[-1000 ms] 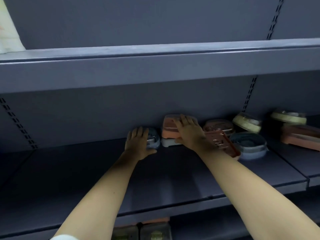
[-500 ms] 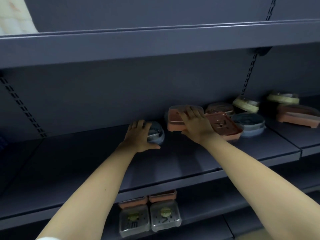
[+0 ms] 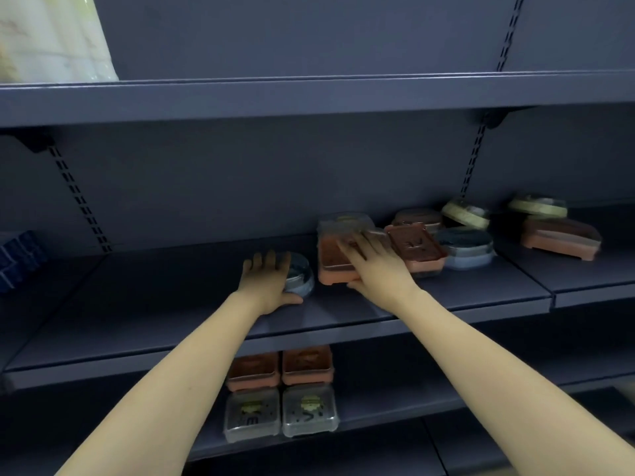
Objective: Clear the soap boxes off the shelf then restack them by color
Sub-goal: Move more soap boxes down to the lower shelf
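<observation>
On the middle shelf (image 3: 171, 304), my left hand (image 3: 266, 280) grips a round blue-grey soap box (image 3: 301, 274), fingers over its top and thumb at its front. My right hand (image 3: 372, 261) holds a rectangular pink soap box (image 3: 331, 266), fingers across its clear lid and thumb under its front edge. A clear-lidded box (image 3: 343, 219) sits just behind it. To the right lie another pink box (image 3: 415, 247), a round blue box (image 3: 467, 247), a brownish round box (image 3: 417, 218), two cream round boxes (image 3: 465, 213) (image 3: 537, 206) and a pink rectangular box (image 3: 560, 238).
The lower shelf (image 3: 395, 407) carries two pink boxes (image 3: 280, 369) and two clear boxes (image 3: 280, 413) in a square. A dark blue packet (image 3: 20, 259) sits at the far left. A pale wrapped bundle (image 3: 51, 36) stands on the top shelf. The shelf above overhangs the boxes.
Both hands have drawn their boxes forward from the back wall toward the shelf front. The view has tilted down, showing more of the lower shelf.
</observation>
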Demonstrator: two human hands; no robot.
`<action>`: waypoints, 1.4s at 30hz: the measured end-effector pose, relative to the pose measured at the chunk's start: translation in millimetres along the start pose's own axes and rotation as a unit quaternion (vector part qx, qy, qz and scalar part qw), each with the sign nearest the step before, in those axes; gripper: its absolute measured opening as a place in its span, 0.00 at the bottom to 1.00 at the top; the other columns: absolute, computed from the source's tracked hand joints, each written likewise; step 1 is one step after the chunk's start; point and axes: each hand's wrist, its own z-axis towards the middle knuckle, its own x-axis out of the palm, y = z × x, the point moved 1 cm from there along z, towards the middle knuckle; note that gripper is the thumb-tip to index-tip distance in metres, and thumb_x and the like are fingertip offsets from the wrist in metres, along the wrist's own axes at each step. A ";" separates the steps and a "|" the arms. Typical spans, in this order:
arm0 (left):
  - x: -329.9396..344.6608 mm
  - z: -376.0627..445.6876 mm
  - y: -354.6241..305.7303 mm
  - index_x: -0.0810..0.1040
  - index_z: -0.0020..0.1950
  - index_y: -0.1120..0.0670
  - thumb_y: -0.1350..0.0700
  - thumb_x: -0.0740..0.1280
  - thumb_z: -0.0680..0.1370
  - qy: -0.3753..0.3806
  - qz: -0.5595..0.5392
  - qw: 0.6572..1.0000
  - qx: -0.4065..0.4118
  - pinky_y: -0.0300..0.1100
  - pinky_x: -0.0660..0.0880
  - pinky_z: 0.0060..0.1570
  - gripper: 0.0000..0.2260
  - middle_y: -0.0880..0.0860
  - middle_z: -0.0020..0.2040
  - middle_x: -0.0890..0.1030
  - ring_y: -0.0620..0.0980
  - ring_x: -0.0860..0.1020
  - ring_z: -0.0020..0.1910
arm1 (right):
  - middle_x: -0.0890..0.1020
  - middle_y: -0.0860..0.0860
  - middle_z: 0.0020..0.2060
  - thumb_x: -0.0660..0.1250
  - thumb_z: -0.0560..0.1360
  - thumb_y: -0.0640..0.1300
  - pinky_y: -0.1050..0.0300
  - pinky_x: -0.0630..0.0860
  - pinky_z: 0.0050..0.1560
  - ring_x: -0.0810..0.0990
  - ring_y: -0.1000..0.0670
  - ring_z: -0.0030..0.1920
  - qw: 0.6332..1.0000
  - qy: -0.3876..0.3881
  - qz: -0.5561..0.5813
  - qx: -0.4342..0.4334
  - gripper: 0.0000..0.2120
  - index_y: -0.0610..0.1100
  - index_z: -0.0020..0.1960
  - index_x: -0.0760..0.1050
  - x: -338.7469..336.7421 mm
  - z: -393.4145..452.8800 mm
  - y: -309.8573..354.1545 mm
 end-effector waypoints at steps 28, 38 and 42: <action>65.1 -167.8 -180.9 0.38 0.77 0.53 0.35 0.55 0.76 0.041 0.020 0.998 -0.043 0.58 0.49 0.72 0.40 0.58 0.77 0.41 0.60 0.42 0.76 | 0.74 0.39 0.65 0.82 0.54 0.53 0.43 0.71 0.61 0.75 0.39 0.63 0.995 0.039 0.025 -0.085 0.44 0.43 0.67 0.72 12.8 -216.7 -54.9; 139.7 -111.0 -224.6 0.39 0.77 0.53 0.35 0.57 0.76 0.088 -0.041 0.995 -0.034 0.59 0.48 0.72 0.41 0.59 0.77 0.41 0.61 0.42 0.76 | 0.45 0.44 0.77 0.64 0.77 0.53 0.51 0.43 0.74 0.46 0.45 0.77 0.984 0.171 0.051 -0.015 0.39 0.49 0.77 0.44 111.2 -244.9 -87.2; 183.2 -74.2 -233.9 0.38 0.77 0.52 0.35 0.57 0.77 0.103 -0.027 0.994 -0.015 0.59 0.47 0.72 0.40 0.58 0.77 0.41 0.60 0.42 0.76 | 0.45 0.44 0.77 0.63 0.77 0.53 0.52 0.41 0.74 0.44 0.46 0.76 0.979 0.194 0.062 0.010 0.38 0.49 0.77 0.44 163.2 -240.8 -100.7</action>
